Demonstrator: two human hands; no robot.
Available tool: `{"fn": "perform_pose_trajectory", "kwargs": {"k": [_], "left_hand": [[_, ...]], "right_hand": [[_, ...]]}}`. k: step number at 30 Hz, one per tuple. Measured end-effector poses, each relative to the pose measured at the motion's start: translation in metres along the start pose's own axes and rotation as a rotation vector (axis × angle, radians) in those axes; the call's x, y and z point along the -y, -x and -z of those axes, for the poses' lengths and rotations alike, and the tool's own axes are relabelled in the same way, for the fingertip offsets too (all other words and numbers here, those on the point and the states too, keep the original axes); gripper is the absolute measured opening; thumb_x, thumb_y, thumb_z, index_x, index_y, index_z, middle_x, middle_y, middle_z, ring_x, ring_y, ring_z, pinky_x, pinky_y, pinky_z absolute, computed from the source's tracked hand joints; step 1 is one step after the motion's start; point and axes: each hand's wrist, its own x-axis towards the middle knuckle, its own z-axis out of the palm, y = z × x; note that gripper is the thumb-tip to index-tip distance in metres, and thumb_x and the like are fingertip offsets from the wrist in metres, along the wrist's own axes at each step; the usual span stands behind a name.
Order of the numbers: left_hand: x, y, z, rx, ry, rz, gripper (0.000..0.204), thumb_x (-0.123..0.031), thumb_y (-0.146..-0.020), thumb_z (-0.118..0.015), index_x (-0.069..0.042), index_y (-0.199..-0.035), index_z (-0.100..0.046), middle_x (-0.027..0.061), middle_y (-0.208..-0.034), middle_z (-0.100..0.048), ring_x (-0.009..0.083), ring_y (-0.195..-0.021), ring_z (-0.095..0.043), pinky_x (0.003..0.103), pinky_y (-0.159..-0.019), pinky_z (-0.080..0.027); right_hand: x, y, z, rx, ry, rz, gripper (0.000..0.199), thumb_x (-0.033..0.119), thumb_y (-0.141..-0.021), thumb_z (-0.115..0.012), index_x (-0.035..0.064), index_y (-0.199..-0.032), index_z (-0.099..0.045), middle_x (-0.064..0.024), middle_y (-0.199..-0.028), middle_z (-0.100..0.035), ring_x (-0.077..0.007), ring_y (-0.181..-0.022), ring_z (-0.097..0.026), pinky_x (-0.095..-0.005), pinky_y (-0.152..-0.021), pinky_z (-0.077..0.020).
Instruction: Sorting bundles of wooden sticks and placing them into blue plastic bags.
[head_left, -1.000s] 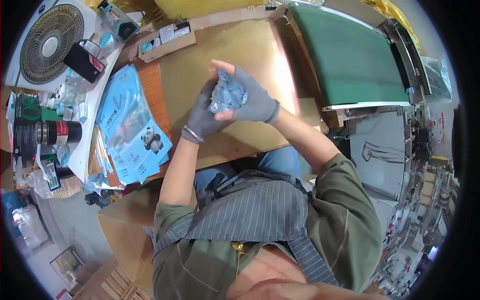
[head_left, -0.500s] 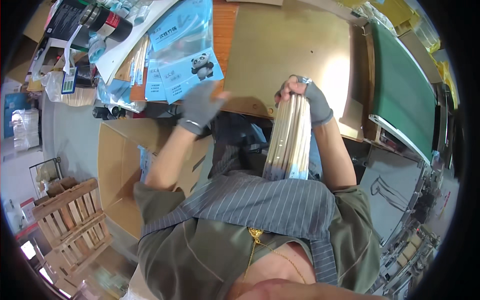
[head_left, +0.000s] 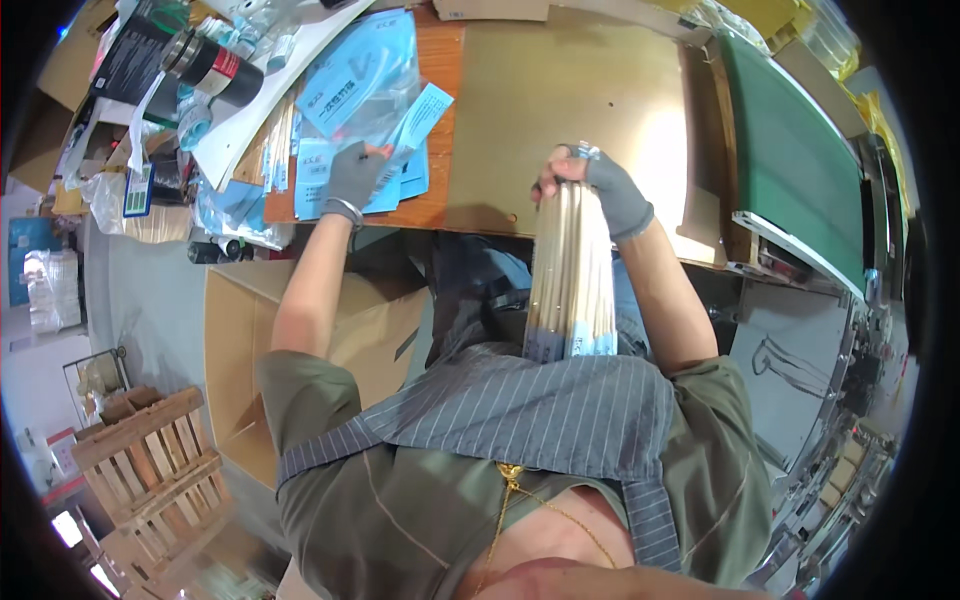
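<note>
the right hand point(head_left: 600, 185), in a grey fingerless glove, has its fingers curled tight around the top of a bundle of pale sticks point(head_left: 572, 270), which hangs upright from the near edge of the brown board point(head_left: 560, 110) down to the striped apron point(head_left: 520, 410); the bundle's lower end sits in a clear sleeve with a blue printed band. the left hand point(head_left: 357, 175), gloved the same, lies to the left of the board on a pile of blue-and-clear flat packets point(head_left: 350, 90), fingers bent down and pressing on the top packet; whether they pinch it cannot be told. further left of the board lie a dark cylindrical can point(head_left: 205, 62) with a red band and loose clear bags. below the board's left corner stands an open cardboard box point(head_left: 250, 350); what shows of its inside is bare. a slatted wooden crate point(head_left: 150, 460) sits beyond that box. right of the board runs a green belt point(head_left: 790, 150).
</note>
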Motion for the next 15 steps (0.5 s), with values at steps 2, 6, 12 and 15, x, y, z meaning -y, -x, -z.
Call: {"fn": "perform_pose_trajectory", "kwargs": {"k": [2,6,12,15], "left_hand": [[-0.002,-0.002,-0.036,-0.059,-0.090,-0.107,0.021,-0.023,-0.077,-0.072,-0.003,-0.072,-0.064,0.0122,-0.065,-0.063,0.0187,-0.061,-0.061,0.032,-0.058,-0.045],[-0.051,0.024,-0.114,0.002,0.053,-0.171,0.020,-0.023,-0.080,-0.067,-0.003,-0.075,-0.065,0.0126,-0.067,-0.065,0.0197,-0.062,-0.062,0.034,-0.057,-0.045],[-0.076,0.042,-0.159,0.011,0.217,-0.053,0.021,-0.020,-0.089,-0.058,0.000,-0.083,-0.063,0.0216,-0.072,-0.062,0.0373,-0.066,-0.062,0.043,-0.059,-0.045],[-0.077,0.050,-0.156,-0.222,-0.021,-0.273,0.024,-0.022,-0.091,-0.056,0.000,-0.083,-0.062,0.0223,-0.072,-0.059,0.0410,-0.067,-0.058,0.043,-0.058,-0.044]], "right_hand": [[0.001,-0.007,-0.005,-0.014,0.035,-0.035,0.027,0.020,-0.085,-0.059,0.0004,-0.103,-0.062,-0.0085,-0.076,-0.062,-0.0244,-0.083,-0.062,-0.0335,-0.077,-0.0491],[-0.003,-0.026,-0.016,0.099,0.119,-0.070,0.056,0.020,-0.082,-0.062,-0.0065,-0.129,-0.047,-0.0078,-0.082,-0.066,-0.0154,-0.077,-0.064,-0.0262,-0.073,-0.0495],[-0.049,-0.039,0.018,-0.095,0.030,-0.238,0.066,0.014,-0.078,-0.059,-0.0082,-0.136,-0.035,-0.0128,-0.077,-0.065,-0.0185,-0.067,-0.065,-0.0296,-0.065,-0.0528],[-0.052,-0.031,0.028,-0.167,-0.005,-0.294,0.071,0.011,-0.077,-0.056,-0.0057,-0.141,-0.029,-0.0130,-0.076,-0.065,-0.0190,-0.063,-0.064,-0.0303,-0.061,-0.0535]]}}
